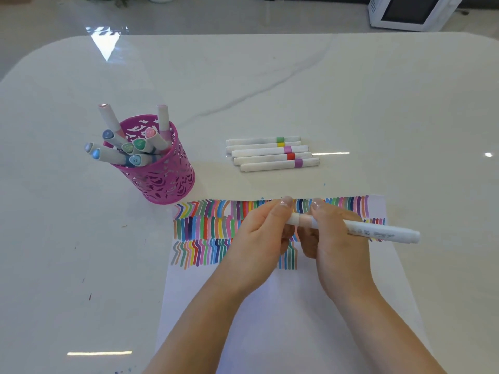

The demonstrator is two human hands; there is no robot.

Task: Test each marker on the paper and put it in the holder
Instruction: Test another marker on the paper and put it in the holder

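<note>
1. Nearest us: the paper (270, 319), a white sheet flat on the surface (378, 103). Its near half is bare, w/ both our forearms coming in over it.
2. Over the sheet's middle, both hands hold one marker (378, 230), lying roughly level, left to right. The left grip (256, 233) is closed round the marker's left end, fingers curled over it, so that end is hidden. The right grip (337, 238) is closed round the barrel just beside it. A pale pink band shows btw the two hands. The rest of the white barrel sticks out to the right, past the sheet's edge in our view.
3. Under and beyond the hands: three rows of coloured strokes (205, 230) across the sheet's far part. The top row reaches the far edge.
4. Further back, left: the pink cut-out holder (167, 182), upright, just off the sheet's far-left corner. Several capped markers (116, 155) lean in it, caps up.
5. Right of the holder, apart from it: five loose markers (272, 155) lying side by side, w/ green, yellow, pink, red and purple bands.
6. Farthest, past the surface's far-right edge: a white box (413, 9) w/ a dark front panel.
</note>
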